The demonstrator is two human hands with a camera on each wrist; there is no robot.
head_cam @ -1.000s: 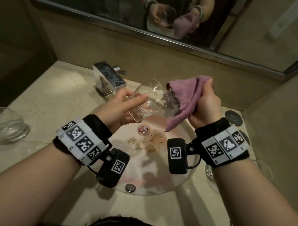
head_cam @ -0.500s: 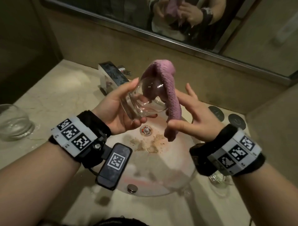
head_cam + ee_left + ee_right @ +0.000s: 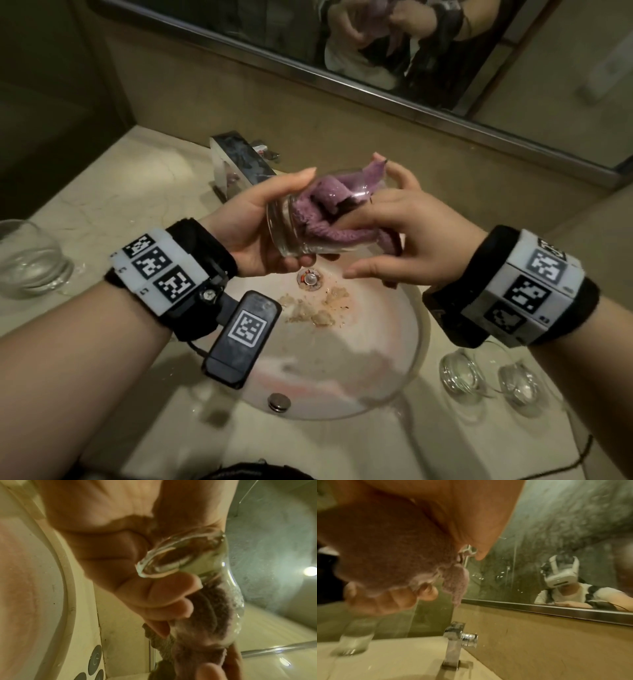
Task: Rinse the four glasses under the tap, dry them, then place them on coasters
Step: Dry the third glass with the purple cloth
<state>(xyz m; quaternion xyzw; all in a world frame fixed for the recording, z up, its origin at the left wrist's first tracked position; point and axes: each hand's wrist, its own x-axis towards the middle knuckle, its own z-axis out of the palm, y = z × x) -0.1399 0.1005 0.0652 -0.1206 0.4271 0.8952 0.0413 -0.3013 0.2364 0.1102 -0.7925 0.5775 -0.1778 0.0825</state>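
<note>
- Your left hand [image 3: 260, 222] wraps the glass tumbler [image 3: 308, 219] round its base, at frame centre above the sink basin [image 3: 387, 387].
- Your right hand [image 3: 407, 236] pinches the purple cloth [image 3: 329, 205], fingers pushing it inside the tumbler.
- Judgement: wet glass is slippery, rigid and fragile. Keep hold of the thick base; spare the thin rim.

Left hand [image 3: 253, 219] curled, gripping; right hand [image 3: 404, 233] fingers pinching, forearms converging

No legible text — only coded markers.
</note>
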